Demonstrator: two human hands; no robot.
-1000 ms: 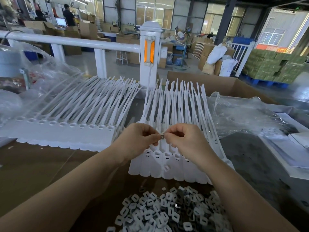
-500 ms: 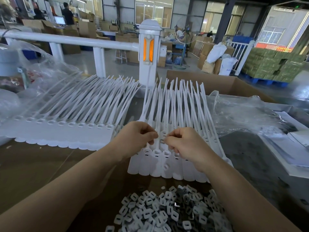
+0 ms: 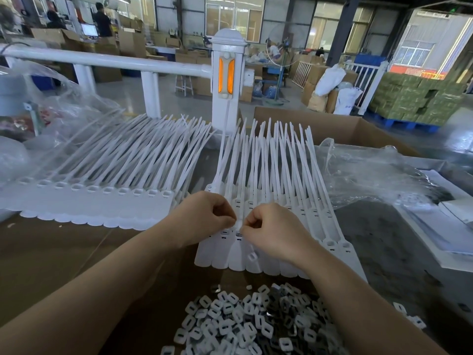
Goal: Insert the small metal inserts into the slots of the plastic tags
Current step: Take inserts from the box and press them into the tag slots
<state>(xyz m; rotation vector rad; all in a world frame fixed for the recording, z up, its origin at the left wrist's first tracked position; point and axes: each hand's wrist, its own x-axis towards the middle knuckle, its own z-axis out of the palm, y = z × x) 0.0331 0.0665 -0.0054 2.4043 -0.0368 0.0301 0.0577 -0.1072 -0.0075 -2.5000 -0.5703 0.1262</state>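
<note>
A fanned sheet of white plastic tags (image 3: 258,262) with long tails lies in front of me on the brown cardboard. Both hands are curled over its row of slots. My right hand (image 3: 275,230) pinches a small metal insert (image 3: 239,234) at a tag's slot. My left hand (image 3: 207,217) has its fingers curled, fingertips down on the neighbouring tag; whether it holds anything is hidden. A heap of small white and dark inserts (image 3: 245,326) lies near me between my forearms.
A second sheet of white tags (image 3: 97,201) lies to the left. Clear plastic bags (image 3: 363,175) sit right and far left. An open cardboard box (image 3: 330,130) and a white railing post (image 3: 226,80) stand behind. One loose insert (image 3: 252,256) rests on the tags.
Both hands have dropped from just above the tags down onto the slot row. The insert, held between both hands a second ago, is now at a slot under the right fingertips.
</note>
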